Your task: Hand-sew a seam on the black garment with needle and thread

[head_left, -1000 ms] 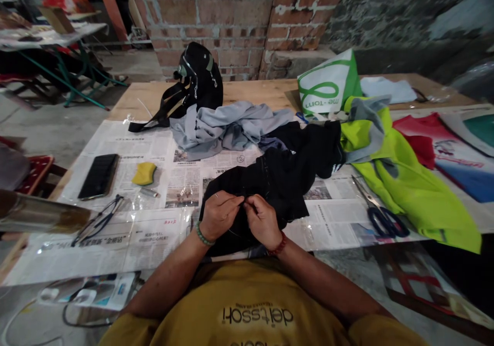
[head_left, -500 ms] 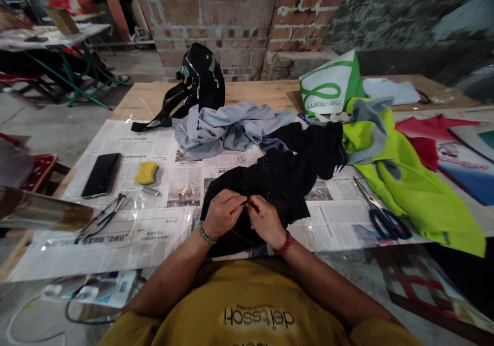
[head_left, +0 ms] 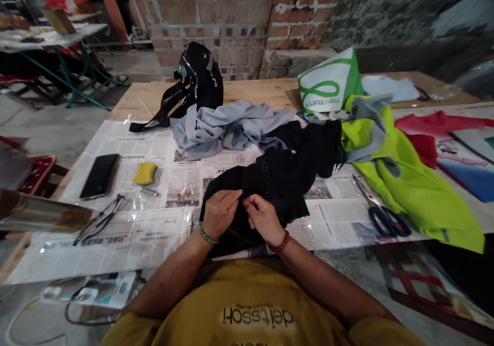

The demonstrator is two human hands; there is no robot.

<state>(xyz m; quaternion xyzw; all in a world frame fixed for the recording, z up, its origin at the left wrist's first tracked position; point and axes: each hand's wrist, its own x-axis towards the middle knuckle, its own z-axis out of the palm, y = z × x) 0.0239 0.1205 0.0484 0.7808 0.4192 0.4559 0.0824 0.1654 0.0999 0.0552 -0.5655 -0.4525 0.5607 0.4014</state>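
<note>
A black garment (head_left: 283, 174) lies bunched on the newspaper at the table's near edge. Over it, my left hand (head_left: 222, 210) has its fingers pressed together, closed on the black cloth, with a green bead bracelet at the wrist. Close beside it, my right hand (head_left: 264, 217) is closed in a pinch, fingertips just short of the left ones. What that pinch holds is too small to make out. A thin pale line, like a thread, runs over the cloth below the hands. Scissors (head_left: 380, 215) with dark handles rest open to the right.
Grey cloth (head_left: 231, 125) and a black bag (head_left: 203, 76) lie behind. Leftward are a phone (head_left: 100, 176), a yellow sponge (head_left: 145, 173), glasses (head_left: 102, 217) and a bottle-like cylinder (head_left: 42, 212). A lime-green garment (head_left: 420, 181) and a green-white bag (head_left: 328, 84) occupy the right.
My fingertips, which met at the cloth, have come slightly apart. The left fingers are straighter now. The garment lies almost as before.
</note>
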